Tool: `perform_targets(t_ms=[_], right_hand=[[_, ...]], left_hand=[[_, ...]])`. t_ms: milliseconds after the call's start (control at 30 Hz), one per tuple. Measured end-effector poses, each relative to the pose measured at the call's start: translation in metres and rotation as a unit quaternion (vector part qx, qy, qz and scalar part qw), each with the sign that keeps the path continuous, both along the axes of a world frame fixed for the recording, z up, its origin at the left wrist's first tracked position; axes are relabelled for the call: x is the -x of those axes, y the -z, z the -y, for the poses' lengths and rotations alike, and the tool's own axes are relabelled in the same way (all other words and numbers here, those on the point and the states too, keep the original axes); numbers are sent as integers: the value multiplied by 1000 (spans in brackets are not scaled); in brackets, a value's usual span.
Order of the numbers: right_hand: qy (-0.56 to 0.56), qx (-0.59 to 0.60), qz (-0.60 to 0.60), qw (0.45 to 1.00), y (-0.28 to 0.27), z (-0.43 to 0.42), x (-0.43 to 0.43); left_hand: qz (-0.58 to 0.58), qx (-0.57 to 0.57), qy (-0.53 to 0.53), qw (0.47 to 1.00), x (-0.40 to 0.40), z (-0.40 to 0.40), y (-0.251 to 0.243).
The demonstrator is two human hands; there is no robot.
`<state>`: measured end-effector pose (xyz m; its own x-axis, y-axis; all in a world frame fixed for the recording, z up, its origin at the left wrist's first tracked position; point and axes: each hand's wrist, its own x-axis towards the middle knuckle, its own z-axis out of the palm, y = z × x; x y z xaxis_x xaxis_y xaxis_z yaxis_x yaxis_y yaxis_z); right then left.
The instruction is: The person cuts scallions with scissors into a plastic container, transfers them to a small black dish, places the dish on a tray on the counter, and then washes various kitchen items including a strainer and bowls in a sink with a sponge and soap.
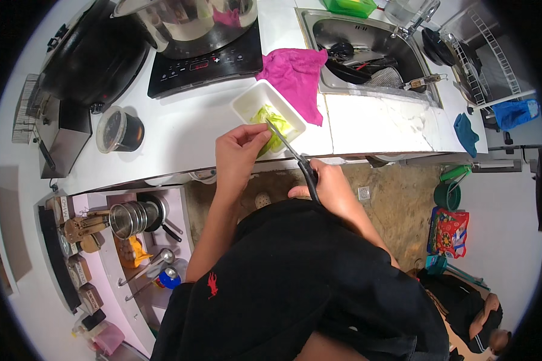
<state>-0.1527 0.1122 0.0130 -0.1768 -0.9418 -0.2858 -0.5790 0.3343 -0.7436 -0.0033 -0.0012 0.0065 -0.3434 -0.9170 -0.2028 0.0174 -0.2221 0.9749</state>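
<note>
A white rectangular plastic tub (243,101) stands at the counter's front edge, with pale green, thinly cut vegetable strips (278,119) inside. Over its near left side, my left hand (239,151) pinches a piece of green vegetable (264,148), mostly covered by the fingers. My right hand (332,185) grips the black handles of a pair of scissors (308,173). Their metal blades reach up and left over the tub, the tips right beside my left fingertips. Whether the blades touch the vegetable cannot be made out.
Behind the tub lies a magenta cloth (293,76), beside an induction cooker (207,72) bearing a steel pot (194,27). A sink (366,34) with dirty utensils is at the right. A lidded plastic container (119,130) stands left. Another person (467,311) is at the lower right.
</note>
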Motion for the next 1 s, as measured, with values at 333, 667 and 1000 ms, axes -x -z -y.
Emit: perform_targets(t_ms=[333,667,1000], right_hand=[[-4,-22,-15,1000,-6,-1,1],[54,45,164,984,6,10,3],[61,113,395,910,-22,30,-8]], left_hand=[[44,56,14,997,1,2,-3],[-95,-164,72,979,0,-10,-15],[-161,-214,161,950,-7,-19,-16]])
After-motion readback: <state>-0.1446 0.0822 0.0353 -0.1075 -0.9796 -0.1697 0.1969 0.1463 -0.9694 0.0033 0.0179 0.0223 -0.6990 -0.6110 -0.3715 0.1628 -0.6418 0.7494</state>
